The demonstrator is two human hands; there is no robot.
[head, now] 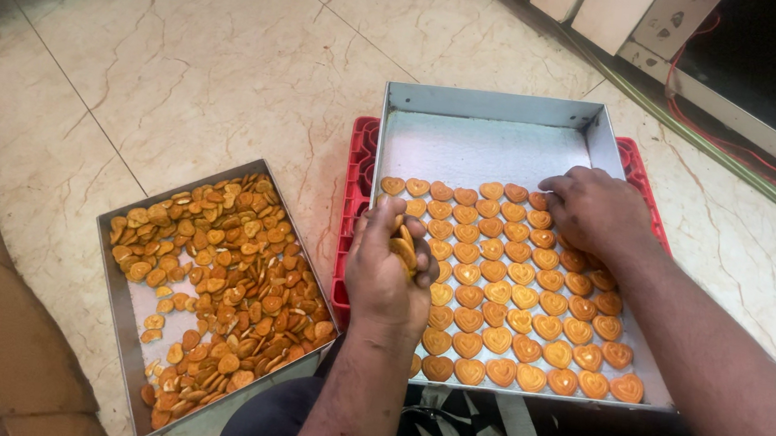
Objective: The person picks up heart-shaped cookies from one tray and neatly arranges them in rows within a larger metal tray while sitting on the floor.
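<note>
Head view, 2 trays on the tiled floor [213, 42]. Your left hand [387, 267] is clenched around a stack of heart-shaped biscuits [406, 245] above the right tray [488, 105], which sits on a red crate [352, 204]. Your right hand [595, 210] rests fingers-down on the far biscuit rows [505, 300]; grip unclear. Left tray [121, 300]: loose biscuits [225, 277], heaped.

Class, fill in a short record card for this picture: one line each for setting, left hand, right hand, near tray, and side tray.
setting: pale tiled floor
left hand: holds a stack of heart-shaped biscuits
right hand: rests on the top biscuit row
near tray: metal, on a red crate, biscuits in neat rows, far end bare
side tray: metal, biscuits in a loose heap
</note>
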